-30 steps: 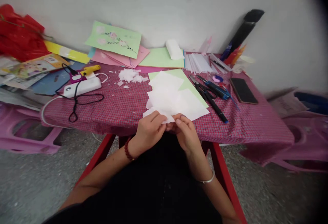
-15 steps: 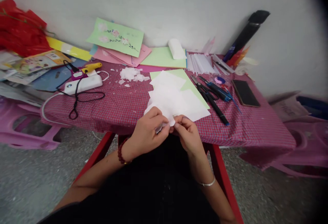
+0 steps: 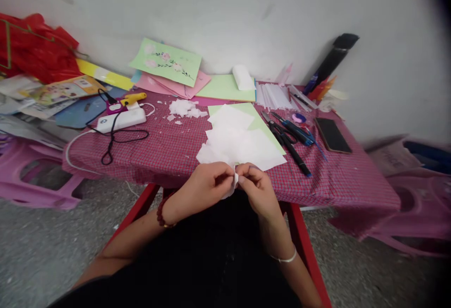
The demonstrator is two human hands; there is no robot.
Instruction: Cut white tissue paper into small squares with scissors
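A small piece of white tissue paper [image 3: 231, 189] is pinched between both hands at the table's front edge. My left hand [image 3: 207, 185], with a dark red bead bracelet at the wrist, closes thumb and fingers on it from the left. From the right, my right hand [image 3: 256, 189], with a pale bangle below it, grips the same piece with thumb and forefinger. Just beyond the hands lie sheets of white tissue paper [image 3: 232, 134], spread over a light green sheet [image 3: 260, 119]. Torn white scraps [image 3: 183, 108] form a small heap further left.
Right of the sheets lie black scissors [image 3: 280, 131], a blue-handled tool [image 3: 299, 134], a black pen [image 3: 299, 160] and a phone [image 3: 332, 135]. To the left are a white power strip [image 3: 121, 121] and a black cord [image 3: 111, 143]. A green card with painted flowers [image 3: 169, 61] rests at the back.
The view has tilted slightly, so the table sits lower in the picture. My left hand has turned a little, and the pinched tissue now hangs lower between the fingers.
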